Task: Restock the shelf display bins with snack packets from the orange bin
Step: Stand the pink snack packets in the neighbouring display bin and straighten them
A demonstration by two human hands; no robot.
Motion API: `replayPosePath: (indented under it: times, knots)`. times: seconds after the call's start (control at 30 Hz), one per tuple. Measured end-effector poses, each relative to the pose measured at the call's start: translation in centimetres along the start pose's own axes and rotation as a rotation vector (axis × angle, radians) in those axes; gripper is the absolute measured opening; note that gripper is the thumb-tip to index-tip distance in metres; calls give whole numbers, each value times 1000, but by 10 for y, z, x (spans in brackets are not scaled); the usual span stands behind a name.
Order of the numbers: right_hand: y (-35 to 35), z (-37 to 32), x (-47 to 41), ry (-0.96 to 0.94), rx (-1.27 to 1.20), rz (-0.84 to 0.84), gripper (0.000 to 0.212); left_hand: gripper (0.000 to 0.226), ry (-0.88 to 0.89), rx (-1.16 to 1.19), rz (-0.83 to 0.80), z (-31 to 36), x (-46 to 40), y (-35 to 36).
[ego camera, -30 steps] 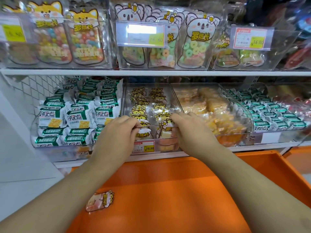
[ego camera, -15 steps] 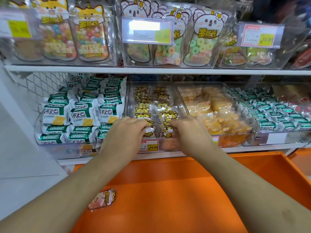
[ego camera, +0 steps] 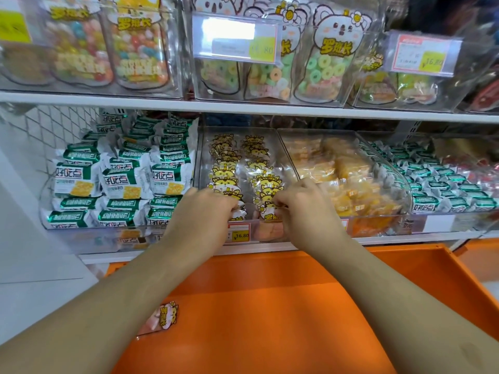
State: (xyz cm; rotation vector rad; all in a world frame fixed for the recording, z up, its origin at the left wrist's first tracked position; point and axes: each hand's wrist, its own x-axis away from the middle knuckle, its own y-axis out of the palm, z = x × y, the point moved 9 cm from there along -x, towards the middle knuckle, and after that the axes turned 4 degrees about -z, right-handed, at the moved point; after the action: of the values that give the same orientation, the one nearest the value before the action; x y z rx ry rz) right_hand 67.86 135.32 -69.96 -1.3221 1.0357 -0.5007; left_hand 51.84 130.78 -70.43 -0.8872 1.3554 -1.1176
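A clear display bin (ego camera: 280,147) on the lower shelf holds two rows of cartoon-cat snack packets (ego camera: 229,168). My left hand (ego camera: 202,214) pinches the front packet of the left row at the bin's front edge. My right hand (ego camera: 305,209) pinches the front packet of the right row (ego camera: 266,209). Below the shelf lies the orange bin (ego camera: 310,306), with one cat packet (ego camera: 164,317) lying in it beside my left forearm.
Green-and-white cracker packs (ego camera: 124,179) fill the bin to the left. A bin of yellow snack packs (ego camera: 343,174) and small green packs (ego camera: 432,179) sit to the right. The upper shelf (ego camera: 243,106) carries candy pouches behind price tags (ego camera: 237,39).
Both hands have stayed at the front of the cat-packet bin and drawn slightly closer together. The camera has tilted a little.
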Motion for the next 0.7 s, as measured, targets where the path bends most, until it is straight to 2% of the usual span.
replayPosePath:
  times: [0.1,0.2,0.23,0.3,0.4,0.53,0.7]
  knots:
    - [3,0,-1,9,23,-45,18,17,-2,97,24,0,3,-8]
    - [-3,-1,3,-14,24,-14,4,25,12,119,109,7,7,-16]
    - [-5,-1,5,-13,24,9,10,33,19,115,127,11,8,-16]
    - [-9,-3,7,-16,17,32,35,51,31,95,111,18,11,-12]
    - [-7,-7,9,-48,21,-13,65,64,-1,62,-27,23,14,9]
    - [12,-7,17,-60,73,-124,70,68,4,38,-115,21,14,24]
    - [19,-8,17,-58,86,-146,68,68,10,9,-144,16,15,33]
